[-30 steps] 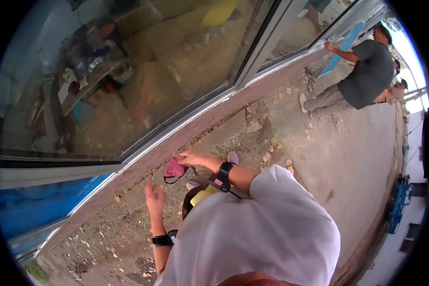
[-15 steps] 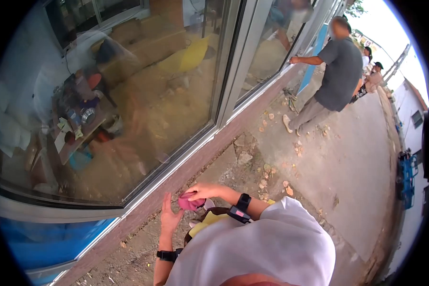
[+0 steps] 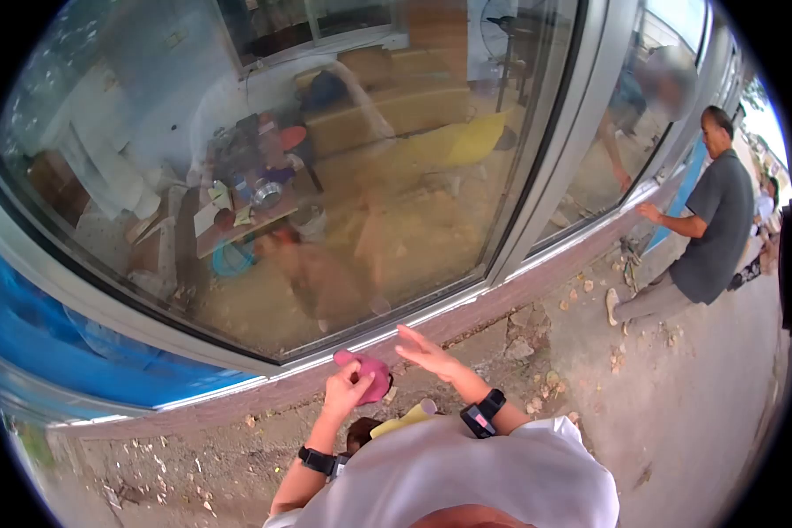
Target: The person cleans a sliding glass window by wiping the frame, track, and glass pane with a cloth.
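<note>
My left hand [image 3: 345,392] is closed on a pink cloth [image 3: 375,382], held bunched with part of it sticking up past the fingers. To the right, my right hand [image 3: 431,355] is apart from the cloth, fingers stretched out with nothing in them. Both hands are low in front of a large window [image 3: 387,220], close to its bottom frame [image 3: 396,327]. Black bands with small devices sit on both wrists. Something yellow [image 3: 405,417] shows just in front of my white shirt.
A person in a dark shirt [image 3: 722,220] stands to the right, one hand near the sill. More people are farther along the path. Behind the glass are a cluttered table [image 3: 273,216] and reflections. Dry leaves and broken concrete [image 3: 524,339] lie along the wall.
The pink cloth has passed from my right hand to my left. My right hand has opened and moved away to the right. The view has turned rightward-shifting the window across.
</note>
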Available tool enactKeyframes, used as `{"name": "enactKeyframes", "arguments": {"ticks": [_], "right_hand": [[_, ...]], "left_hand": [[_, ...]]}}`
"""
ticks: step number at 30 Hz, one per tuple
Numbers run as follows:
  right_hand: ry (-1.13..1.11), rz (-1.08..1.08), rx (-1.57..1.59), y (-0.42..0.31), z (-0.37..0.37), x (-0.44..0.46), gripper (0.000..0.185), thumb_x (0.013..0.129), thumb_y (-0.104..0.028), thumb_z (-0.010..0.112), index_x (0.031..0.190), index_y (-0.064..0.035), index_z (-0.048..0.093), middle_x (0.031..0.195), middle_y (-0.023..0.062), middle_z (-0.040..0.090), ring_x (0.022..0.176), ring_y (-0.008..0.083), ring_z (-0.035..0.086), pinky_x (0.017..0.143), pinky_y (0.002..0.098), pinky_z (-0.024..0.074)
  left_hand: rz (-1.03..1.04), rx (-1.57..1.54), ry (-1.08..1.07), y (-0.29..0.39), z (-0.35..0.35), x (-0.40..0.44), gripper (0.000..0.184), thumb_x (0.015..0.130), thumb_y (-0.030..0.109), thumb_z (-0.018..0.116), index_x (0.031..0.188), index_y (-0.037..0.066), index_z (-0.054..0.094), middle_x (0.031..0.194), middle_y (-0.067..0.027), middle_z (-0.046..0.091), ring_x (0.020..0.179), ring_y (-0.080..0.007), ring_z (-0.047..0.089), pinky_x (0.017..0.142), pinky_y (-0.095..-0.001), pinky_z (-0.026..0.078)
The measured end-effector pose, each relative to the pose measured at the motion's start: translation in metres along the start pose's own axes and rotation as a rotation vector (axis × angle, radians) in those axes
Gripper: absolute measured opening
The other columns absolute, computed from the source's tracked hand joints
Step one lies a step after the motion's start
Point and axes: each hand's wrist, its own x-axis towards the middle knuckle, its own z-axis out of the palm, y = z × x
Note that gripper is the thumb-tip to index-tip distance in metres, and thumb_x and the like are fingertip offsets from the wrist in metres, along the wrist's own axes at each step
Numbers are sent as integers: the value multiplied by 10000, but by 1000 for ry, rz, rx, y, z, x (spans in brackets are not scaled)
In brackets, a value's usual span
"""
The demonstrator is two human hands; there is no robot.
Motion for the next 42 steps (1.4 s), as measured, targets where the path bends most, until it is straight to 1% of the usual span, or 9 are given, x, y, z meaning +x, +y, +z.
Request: {"name": "enactKeyframes", "arguments": {"ticks": [1, 6, 9, 17, 22, 25, 29, 32, 42], "right_hand": [[-80, 147, 286, -12, 3, -8, 560, 905, -351, 514, 1374, -114, 321, 1326, 97, 458, 1152, 285, 505, 964, 383, 400], [-355, 324, 1042, -6, 27, -16, 550, 946, -448, 364, 1363, -93, 320, 1302, 119, 464, 1147, 253, 509, 939, 440, 440], [-3, 150, 1162, -39, 26, -4, 530, 957, -408, 367, 1350, -55, 324, 1265, 127, 484, 1113, 257, 533, 933, 423, 453], [1040, -904, -240, -212, 4, 91, 474, 915, -205, 508, 1307, 25, 374, 1352, 184, 361, 1228, 290, 355, 1016, 368, 270], [1096, -1139, -694, -305, 70, 130, 504, 878, -417, 495, 1214, -41, 508, 1248, 218, 400, 1263, 451, 258, 994, 613, 133], [904, -1209, -843, -352, 117, 122, 332, 833, -384, 549, 1119, -225, 606, 1317, 78, 437, 1290, 398, 278, 1005, 626, 116], [592, -1552, -920, -382, 126, 127, 223, 757, -266, 639, 976, -222, 632, 1131, -26, 510, 1253, 266, 373, 960, 584, 272], [481, -1620, -1027, -394, 81, 124, 203, 746, -262, 655, 942, -213, 634, 1061, -22, 502, 1230, 239, 409, 947, 574, 302], [1514, -1181, -858, -393, -221, 115, 397, 953, -315, 385, 1305, -139, 433, 1226, 139, 440, 1170, 342, 395, 992, 467, 275]], "left_hand": [[280, 45, 23, 18, 0, 3, 234, 760, 219, 675, 769, 28, 541, 742, -87, 556, 646, -201, 553, 595, -314, 449], [414, 86, -293, 42, 3, 16, 248, 843, 293, 606, 920, 70, 530, 911, -106, 576, 814, -275, 585, 680, -362, 464], [483, -22, -112, 54, -35, 0, 327, 865, 238, 589, 1156, 103, 529, 1157, -62, 570, 1020, -235, 579, 827, -323, 493], [202, -109, 280, -54, -156, -73, 344, 870, 152, 576, 1201, 75, 522, 1116, -77, 609, 961, -192, 617, 803, -307, 507], [38, -86, 377, -99, -184, -110, 353, 840, 113, 592, 1188, 84, 538, 1053, -95, 628, 936, -189, 628, 750, -292, 513], [155, -34, 481, -87, -202, -99, 328, 819, 45, 590, 1145, 50, 551, 1042, -110, 632, 917, -209, 629, 746, -292, 508], [618, 251, 645, -28, -231, -72, 254, 757, -73, 557, 984, 30, 605, 962, -116, 651, 878, -249, 631, 726, -305, 504], [830, 300, 674, 11, -246, -62, 271, 665, -126, 537, 874, 31, 611, 880, -111, 654, 838, -261, 632, 707, -326, 504], [958, 910, 1128, 38, -285, -37, 256, 783, -43, 510, 1023, 20, 574, 1234, -210, 502, 1141, -419, 462, 935, -471, 394]]}}
